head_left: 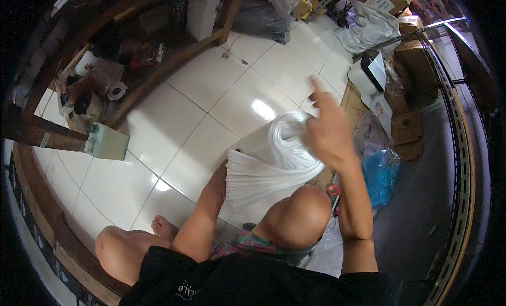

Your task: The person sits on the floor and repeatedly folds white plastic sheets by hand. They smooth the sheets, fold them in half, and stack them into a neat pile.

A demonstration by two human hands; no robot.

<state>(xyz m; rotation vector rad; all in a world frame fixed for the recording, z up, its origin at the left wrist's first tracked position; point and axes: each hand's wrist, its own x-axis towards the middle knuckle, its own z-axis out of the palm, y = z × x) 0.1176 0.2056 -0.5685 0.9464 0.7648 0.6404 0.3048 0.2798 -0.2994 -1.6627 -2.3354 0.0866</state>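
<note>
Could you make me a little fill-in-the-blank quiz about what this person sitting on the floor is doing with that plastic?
1. The right hand grips a bundle of clear ____ bags.
2. The left hand is mostly ____ behind the fanned end of the bundle.
3. The person sits on a floor of glossy white ____.
4. Right of the raised knee lies a ____ bag.

Missing words: plastic; hidden; tiles; blue

Brown cardboard boxes [408, 124] stacked far right, blue plastic bag [380, 174] below, pale-green box [106, 141] on floor left.
</note>
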